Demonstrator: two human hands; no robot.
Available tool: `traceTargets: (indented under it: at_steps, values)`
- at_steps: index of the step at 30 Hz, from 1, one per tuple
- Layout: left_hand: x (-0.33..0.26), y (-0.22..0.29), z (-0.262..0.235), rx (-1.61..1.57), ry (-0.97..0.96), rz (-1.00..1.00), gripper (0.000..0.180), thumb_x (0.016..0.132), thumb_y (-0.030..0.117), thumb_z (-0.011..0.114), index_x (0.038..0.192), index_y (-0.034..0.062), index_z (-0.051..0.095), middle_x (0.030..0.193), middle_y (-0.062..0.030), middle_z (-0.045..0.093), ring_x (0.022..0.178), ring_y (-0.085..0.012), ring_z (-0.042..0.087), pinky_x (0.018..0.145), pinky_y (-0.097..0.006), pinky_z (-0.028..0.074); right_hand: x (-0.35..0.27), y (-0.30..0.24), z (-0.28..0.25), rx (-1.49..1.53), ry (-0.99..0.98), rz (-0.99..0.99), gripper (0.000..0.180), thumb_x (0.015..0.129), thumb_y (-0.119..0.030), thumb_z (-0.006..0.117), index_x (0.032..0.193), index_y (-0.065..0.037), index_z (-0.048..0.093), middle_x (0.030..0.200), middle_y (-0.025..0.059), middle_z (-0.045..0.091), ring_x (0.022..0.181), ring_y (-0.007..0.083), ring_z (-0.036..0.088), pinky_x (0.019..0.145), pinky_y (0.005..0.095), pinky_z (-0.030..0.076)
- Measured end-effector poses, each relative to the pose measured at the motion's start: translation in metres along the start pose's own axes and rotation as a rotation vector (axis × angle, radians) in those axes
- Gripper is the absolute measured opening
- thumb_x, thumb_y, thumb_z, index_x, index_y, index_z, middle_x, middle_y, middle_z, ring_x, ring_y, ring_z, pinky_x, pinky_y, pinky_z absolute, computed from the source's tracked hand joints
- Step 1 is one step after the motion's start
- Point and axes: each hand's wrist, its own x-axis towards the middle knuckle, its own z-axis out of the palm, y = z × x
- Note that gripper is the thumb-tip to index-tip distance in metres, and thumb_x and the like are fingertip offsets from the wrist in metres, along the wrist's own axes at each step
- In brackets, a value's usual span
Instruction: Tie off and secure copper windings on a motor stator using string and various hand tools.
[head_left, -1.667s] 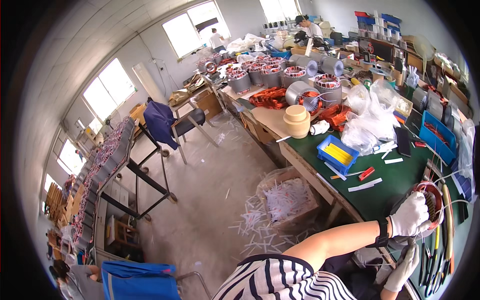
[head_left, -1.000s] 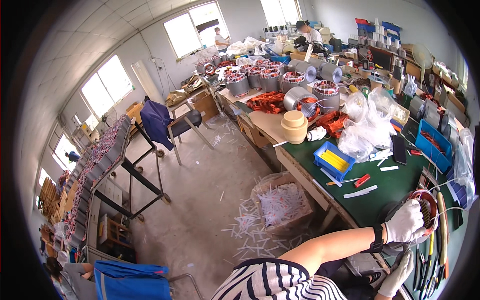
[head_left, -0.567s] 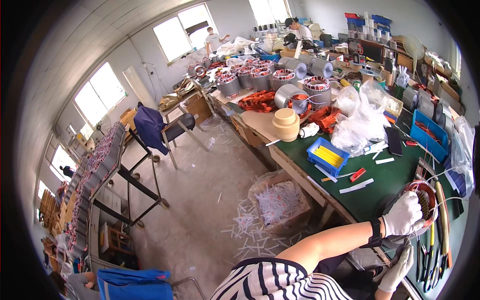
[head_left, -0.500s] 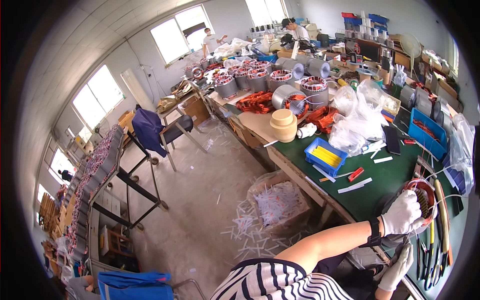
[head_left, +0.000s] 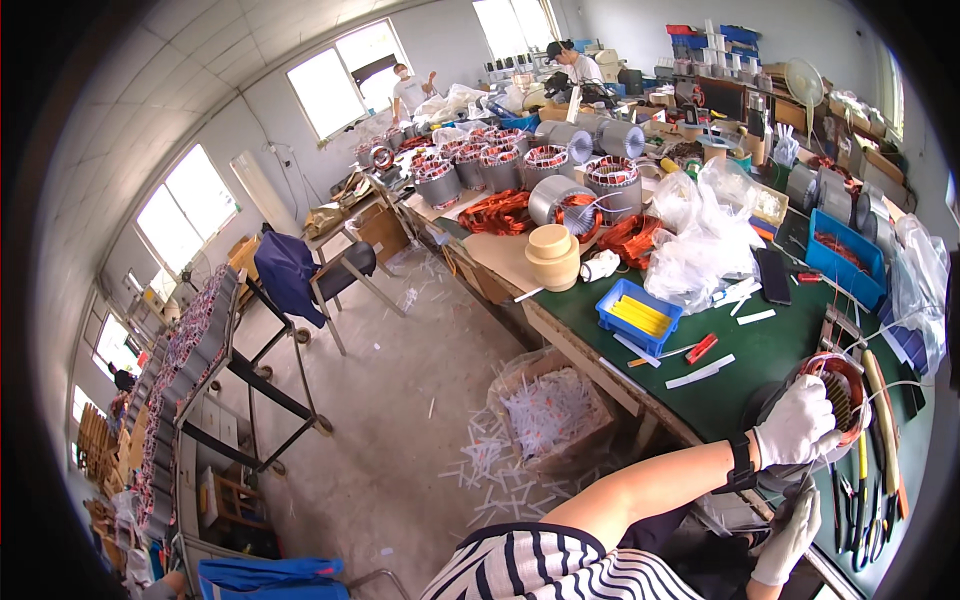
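White gloves cover both my hands at the green bench's right end. My left hand [head_left: 795, 425], with a black band at the wrist, is closed over the near side of a motor stator [head_left: 848, 378] with copper windings. Its curled fingers hide what they grip. Lower down, close to the bench edge, my right hand [head_left: 788, 540] has its fingers drawn together; what they hold is too small to make out. A thin pale strand runs between the hands. White leads [head_left: 893, 388] stick out of the stator. Pliers and other hand tools [head_left: 862, 510] lie beside it.
A blue tray of yellow strips [head_left: 640, 315], a red-handled cutter [head_left: 702, 348] and clear plastic bags [head_left: 700, 250] lie farther along the bench. Wound stators [head_left: 437, 183] stand beyond. On the floor is a box of white scraps [head_left: 555, 410]. Two people are in the background.
The whole view has shifted slightly, so things sit a little farther left. Both hands stay at the stator with nearly the same pose.
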Motion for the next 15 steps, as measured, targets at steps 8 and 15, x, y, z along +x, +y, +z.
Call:
traceTargets:
  at_steps: [8,15]
  values:
    - [0.002,-0.01,0.001,-0.047,-0.028,0.045,0.022,0.069,0.025,0.066,0.058,0.01,0.055,0.064,-0.0061,0.054,0.073,-0.0268,0.051,0.081,-0.042,0.04,-0.039,0.035,-0.104,0.436,-0.084,0.105,0.032,0.091,-0.023,0.05,0.107,0.001,0.063,0.112,0.0237,0.06,0.102,0.0312,0.059,0.086,0.0397,0.046]
    - [0.005,-0.016,-0.003,-0.055,-0.047,0.068,0.02,0.067,0.024,0.067,0.058,0.0101,0.055,0.064,-0.0063,0.054,0.072,-0.0272,0.052,0.082,-0.042,0.041,-0.069,0.084,-0.19,-0.282,0.322,0.148,0.039,0.097,-0.03,0.039,0.109,-0.001,0.061,0.098,0.0114,0.057,0.084,0.0206,0.05,0.076,0.0333,0.041]
